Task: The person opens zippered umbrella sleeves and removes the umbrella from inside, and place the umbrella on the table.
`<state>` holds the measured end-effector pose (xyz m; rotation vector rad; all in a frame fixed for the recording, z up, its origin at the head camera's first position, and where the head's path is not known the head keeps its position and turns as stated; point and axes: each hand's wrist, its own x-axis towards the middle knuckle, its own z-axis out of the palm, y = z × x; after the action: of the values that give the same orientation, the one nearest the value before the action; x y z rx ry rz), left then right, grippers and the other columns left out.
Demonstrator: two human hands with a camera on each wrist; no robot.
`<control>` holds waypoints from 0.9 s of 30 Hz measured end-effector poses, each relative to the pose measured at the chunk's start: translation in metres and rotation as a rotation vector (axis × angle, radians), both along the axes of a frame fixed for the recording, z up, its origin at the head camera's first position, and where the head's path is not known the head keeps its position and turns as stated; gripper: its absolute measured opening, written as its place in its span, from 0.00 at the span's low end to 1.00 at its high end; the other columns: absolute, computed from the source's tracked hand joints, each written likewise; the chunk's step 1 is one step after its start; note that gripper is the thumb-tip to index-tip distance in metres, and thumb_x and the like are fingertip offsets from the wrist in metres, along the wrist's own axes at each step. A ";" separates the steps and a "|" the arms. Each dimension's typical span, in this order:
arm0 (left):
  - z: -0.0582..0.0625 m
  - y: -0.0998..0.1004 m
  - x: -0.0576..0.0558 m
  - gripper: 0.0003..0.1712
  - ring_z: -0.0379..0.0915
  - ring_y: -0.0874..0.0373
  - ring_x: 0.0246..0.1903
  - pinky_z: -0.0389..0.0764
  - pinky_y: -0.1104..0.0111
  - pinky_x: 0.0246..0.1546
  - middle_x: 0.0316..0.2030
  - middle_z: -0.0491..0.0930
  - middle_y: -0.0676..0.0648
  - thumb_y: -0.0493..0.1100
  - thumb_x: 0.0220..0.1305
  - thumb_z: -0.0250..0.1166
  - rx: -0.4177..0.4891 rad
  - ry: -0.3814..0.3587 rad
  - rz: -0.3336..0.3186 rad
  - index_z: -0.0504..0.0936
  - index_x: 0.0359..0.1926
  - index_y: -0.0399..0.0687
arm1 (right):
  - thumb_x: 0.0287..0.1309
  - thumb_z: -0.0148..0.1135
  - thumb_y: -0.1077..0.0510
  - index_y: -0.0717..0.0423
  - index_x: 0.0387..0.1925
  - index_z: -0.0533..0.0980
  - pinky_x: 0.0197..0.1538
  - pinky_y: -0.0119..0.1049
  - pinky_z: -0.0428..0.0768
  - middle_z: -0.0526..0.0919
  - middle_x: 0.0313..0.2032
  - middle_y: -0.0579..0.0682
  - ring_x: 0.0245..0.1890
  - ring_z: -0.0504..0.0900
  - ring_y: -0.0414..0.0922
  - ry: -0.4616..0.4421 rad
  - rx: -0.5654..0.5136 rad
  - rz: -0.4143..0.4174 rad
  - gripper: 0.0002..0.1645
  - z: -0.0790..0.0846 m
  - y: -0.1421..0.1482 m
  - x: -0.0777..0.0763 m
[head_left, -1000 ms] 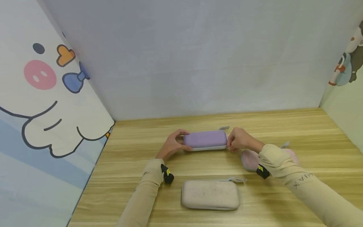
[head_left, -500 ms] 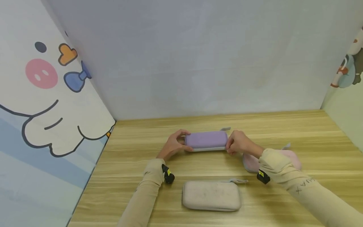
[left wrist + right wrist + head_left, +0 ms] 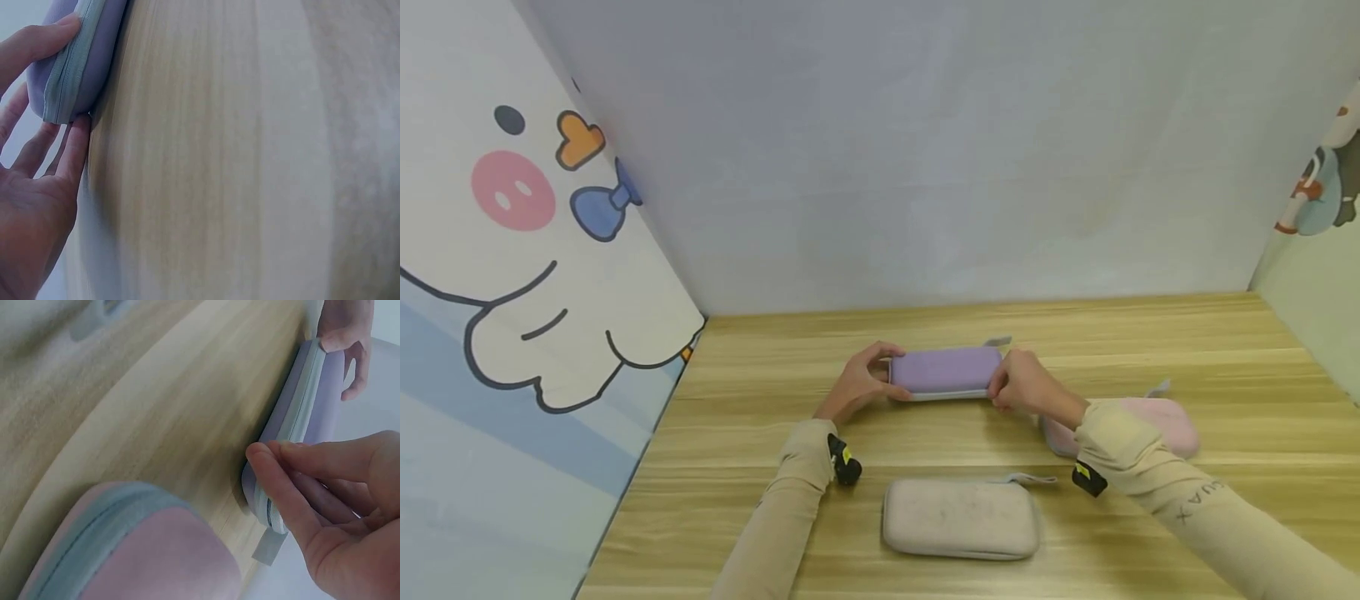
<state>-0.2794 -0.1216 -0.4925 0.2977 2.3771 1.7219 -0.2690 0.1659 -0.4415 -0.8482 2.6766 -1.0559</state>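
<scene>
A purple zip-up pencil case (image 3: 943, 371) with a pale zipper band (image 3: 300, 403) lies on the wooden table. My left hand (image 3: 853, 386) grips its left end, thumb (image 3: 47, 44) along the zipper side and fingers around the end. At the front right corner, my right hand (image 3: 1030, 387) pinches at the zipper with thumb and index finger (image 3: 281, 494); the pull itself is hidden between the fingertips. Behind those fingers, in the right wrist view, a short dark gap shows in the zipper. A grey strap (image 3: 997, 342) sticks out at the case's far right corner.
A beige zip case (image 3: 961, 518) with a strap lies nearer to me. To the right, a pink zip case (image 3: 1161, 421) is partly under my right forearm. A grey wall (image 3: 962, 167) stands behind the table (image 3: 760, 350), with a cartoon-printed panel (image 3: 445, 217) on the left.
My right hand has slid slightly left along the front edge of the purple case, from its right end. The left hand keeps its grip, and the case stays in place.
</scene>
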 end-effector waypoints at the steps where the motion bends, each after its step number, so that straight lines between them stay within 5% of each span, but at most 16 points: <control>1: -0.001 0.000 0.000 0.38 0.73 0.50 0.52 0.74 0.57 0.51 0.55 0.73 0.46 0.39 0.39 0.80 -0.001 0.002 -0.001 0.75 0.56 0.51 | 0.33 0.61 0.76 0.67 0.17 0.82 0.24 0.30 0.75 0.82 0.17 0.51 0.20 0.75 0.39 0.012 0.006 -0.001 0.07 0.000 0.000 0.001; 27: 0.000 -0.001 -0.001 0.39 0.73 0.50 0.52 0.75 0.57 0.50 0.56 0.73 0.46 0.39 0.40 0.80 0.010 0.014 0.004 0.75 0.56 0.52 | 0.28 0.58 0.76 0.64 0.16 0.83 0.33 0.41 0.81 0.84 0.21 0.53 0.29 0.82 0.49 0.174 -0.003 0.041 0.11 -0.004 -0.023 0.003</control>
<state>-0.2801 -0.1230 -0.4930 0.3066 2.3814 1.7392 -0.2661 0.1433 -0.4454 -1.0362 2.7848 -1.0218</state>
